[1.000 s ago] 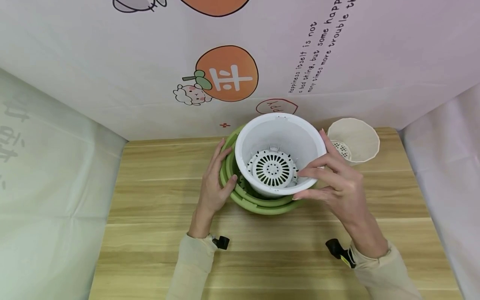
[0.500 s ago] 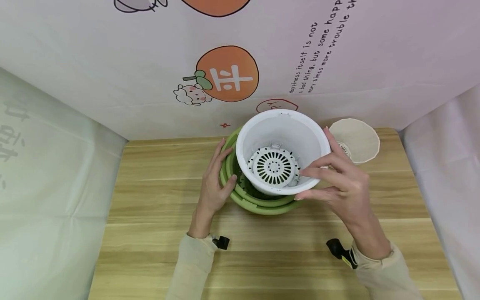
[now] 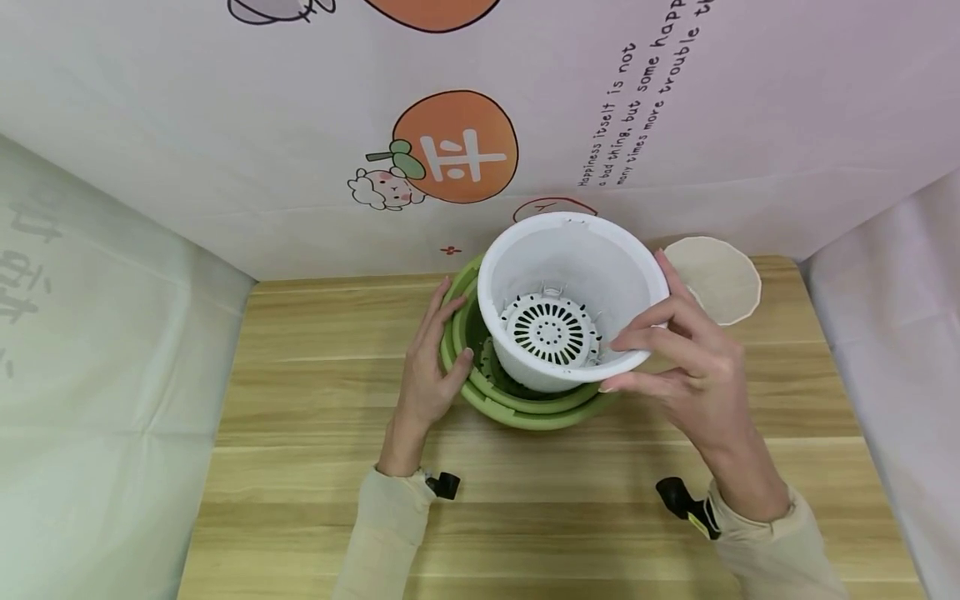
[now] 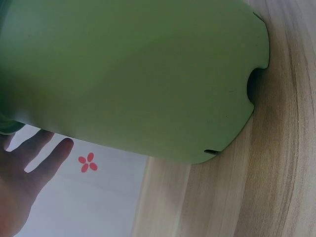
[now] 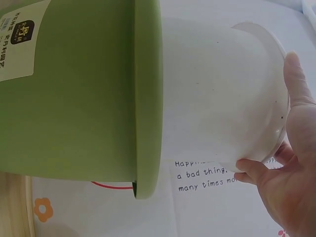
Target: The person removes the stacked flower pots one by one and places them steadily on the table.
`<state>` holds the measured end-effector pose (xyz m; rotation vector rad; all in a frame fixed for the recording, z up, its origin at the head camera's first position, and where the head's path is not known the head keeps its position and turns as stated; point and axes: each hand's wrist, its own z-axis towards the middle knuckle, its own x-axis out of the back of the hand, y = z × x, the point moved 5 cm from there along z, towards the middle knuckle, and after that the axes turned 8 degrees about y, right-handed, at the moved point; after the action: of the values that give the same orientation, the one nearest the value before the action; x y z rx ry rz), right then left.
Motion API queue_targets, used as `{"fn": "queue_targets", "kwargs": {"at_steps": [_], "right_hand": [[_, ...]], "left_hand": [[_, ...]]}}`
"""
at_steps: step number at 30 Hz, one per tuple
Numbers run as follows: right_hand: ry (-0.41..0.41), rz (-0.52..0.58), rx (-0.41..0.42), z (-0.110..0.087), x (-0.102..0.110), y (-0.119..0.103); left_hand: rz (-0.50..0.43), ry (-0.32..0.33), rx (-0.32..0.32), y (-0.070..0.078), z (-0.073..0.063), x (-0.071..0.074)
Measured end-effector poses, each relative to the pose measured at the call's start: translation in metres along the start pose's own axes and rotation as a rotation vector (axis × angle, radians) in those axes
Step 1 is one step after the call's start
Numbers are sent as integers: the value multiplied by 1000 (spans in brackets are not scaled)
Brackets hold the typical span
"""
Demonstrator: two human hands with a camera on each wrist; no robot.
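Note:
My right hand (image 3: 701,367) grips the rim of a white flower pot (image 3: 573,258), thumb outside and some fingers inside the wall. Slots and small holes pierce the white pot's round base. Tilted, it stands partly out of a green flower pot (image 3: 525,412), whose rim shows as two nested rings. In the right wrist view, much of the white pot's side (image 5: 217,89) rises past the green rim (image 5: 148,108). My left hand (image 3: 431,375) holds the green pot's left side, thumb at the rim and fingers along the outside. The green pot's foot with its notch shows in the left wrist view.
A cream pot (image 3: 723,279) with a faceted rim stands behind my right hand, partly covered by it. The wooden table (image 3: 315,392) meets a printed cloth wall (image 3: 300,167) close behind the pots. Cloth also hangs at the left and right sides.
The white pot has risen further out of the green pot, shifting slightly up and right with my right hand. The left hand and the green pot have stayed in place.

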<state>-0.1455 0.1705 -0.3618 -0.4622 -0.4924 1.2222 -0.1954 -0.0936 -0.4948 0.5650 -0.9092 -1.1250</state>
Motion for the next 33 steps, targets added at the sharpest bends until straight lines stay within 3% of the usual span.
{"fn": "queue_targets", "kwargs": {"at_steps": [5,16,33], "right_hand": [[-4,-9,-34,-2,1,0],[-9,21,1,1,0,-1],[59,48,17,11,-1,-13]], "left_hand": [[9,0,7,-1,-1,0],[2,9,-8,-3,-1,0],[-1,4,-4,-3,-1,1]]}}
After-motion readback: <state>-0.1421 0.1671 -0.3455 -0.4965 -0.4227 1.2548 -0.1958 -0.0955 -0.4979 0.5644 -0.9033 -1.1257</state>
